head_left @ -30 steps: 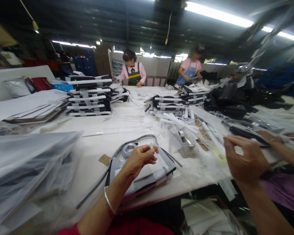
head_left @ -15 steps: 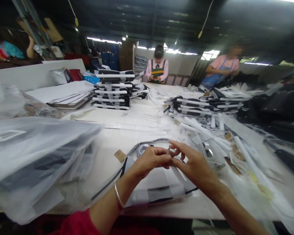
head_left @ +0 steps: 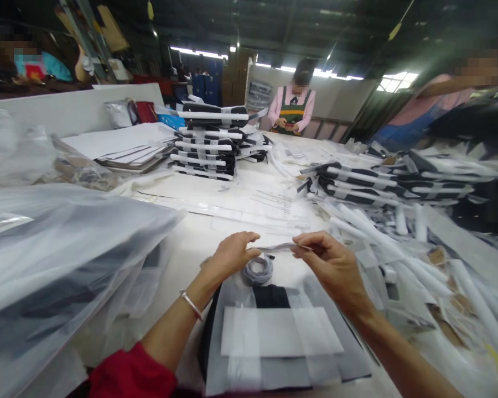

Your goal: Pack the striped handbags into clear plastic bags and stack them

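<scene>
My left hand (head_left: 231, 256) and my right hand (head_left: 331, 263) each pinch one end of a thin clear strip (head_left: 277, 247), stretched level between them. Both hands hover over a folded dark item wrapped in white paper bands (head_left: 280, 331), which lies on the white table (head_left: 191, 237) in front of me. A coiled grey cord (head_left: 258, 271) rests at the item's far end, just under the strip. A silver bangle sits on my left wrist.
Clear plastic bags (head_left: 62, 249) pile up at the left. Stacks of banded dark items stand at mid-table (head_left: 209, 143) and at the right (head_left: 390, 179). White paper rolls (head_left: 382, 237) litter the right side. Two people in aprons work at the far end (head_left: 292, 105).
My right hand came in from the far right to meet the left; both then lifted and drew the strip apart. The view swung left and closer over the wrapped item.
</scene>
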{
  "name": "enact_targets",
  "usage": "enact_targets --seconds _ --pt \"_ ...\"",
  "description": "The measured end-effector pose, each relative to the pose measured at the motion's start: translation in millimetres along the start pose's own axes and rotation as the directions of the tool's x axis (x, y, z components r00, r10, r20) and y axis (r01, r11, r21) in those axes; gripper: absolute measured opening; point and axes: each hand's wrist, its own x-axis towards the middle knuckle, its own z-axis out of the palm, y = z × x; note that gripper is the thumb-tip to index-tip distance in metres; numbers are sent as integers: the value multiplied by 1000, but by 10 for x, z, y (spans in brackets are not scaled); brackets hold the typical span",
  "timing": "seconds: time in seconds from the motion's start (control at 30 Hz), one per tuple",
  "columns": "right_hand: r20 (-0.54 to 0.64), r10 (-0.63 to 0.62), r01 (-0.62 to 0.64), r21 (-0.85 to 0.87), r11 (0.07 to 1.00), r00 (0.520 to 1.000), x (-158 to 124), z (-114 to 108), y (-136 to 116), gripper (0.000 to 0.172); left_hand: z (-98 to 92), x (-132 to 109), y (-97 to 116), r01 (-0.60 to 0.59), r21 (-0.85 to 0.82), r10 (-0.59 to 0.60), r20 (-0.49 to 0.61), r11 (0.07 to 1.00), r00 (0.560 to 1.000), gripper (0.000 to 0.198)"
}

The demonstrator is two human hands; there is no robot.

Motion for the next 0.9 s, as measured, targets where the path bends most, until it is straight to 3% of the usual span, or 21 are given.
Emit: enact_targets --seconds 0.07,0.17,0.33,0.53,0.9 --pt "47 -30 28 54 998 998 -36 77 125 10 79 77 -147 19 198 -22 12 980 1000 49" --pt "144 -119 119 10 993 982 -153 225 329 4 243 114 -215 23 277 -36 43 960 998 46" --pt "332 -200 235 -67 970 922 -355 395 637 12 427 118 -181 43 386 -55 19 922 998 31" --pt "463 -15 81 -123 989 886 -386 404 708 17 415 181 -233 82 450 -77 -29 889 997 21" --pt "375 253 -221 -127 967 892 -263 469 459 9 321 111 -107 120 485 -67 -127 866 990 21"
